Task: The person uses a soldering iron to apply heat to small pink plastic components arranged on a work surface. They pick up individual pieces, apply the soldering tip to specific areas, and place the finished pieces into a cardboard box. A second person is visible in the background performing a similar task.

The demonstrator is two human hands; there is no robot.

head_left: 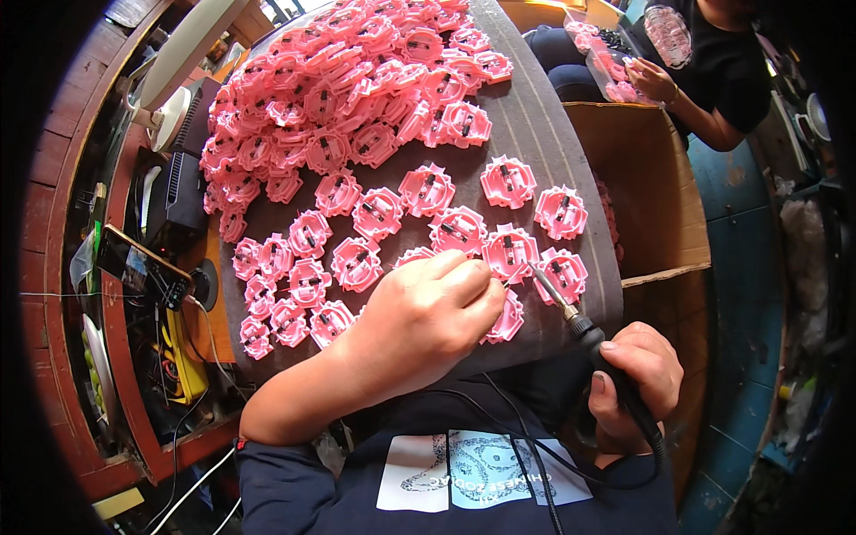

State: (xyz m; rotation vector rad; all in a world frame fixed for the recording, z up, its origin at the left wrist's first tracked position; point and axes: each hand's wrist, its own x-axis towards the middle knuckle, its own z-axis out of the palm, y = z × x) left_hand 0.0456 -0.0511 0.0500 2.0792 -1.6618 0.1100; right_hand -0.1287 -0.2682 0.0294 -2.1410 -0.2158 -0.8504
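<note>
My right hand (644, 366) grips a soldering iron (584, 332) by its black handle. Its metal tip points up and left, at the edge of a pink plastic casing (510, 252) with small black and white parts inside. Close to the same casing, my left hand (432, 308) has its fingers pinched together; whatever they hold is hidden. Several similar casings lie spread around both hands, among them one pink casing (562, 275) just beside the iron's tip. My left hand partly covers some of them. Behind these rises a large heap of pink casings (330, 98).
A dark striped cloth (535, 116) covers the work surface. An open cardboard box (664, 160) stands at the right. Beyond it, another person's hand (654, 80) is at a clear tray of pink parts. A phone (134, 254) stands at the left. The iron's cord (658, 450) loops over my lap.
</note>
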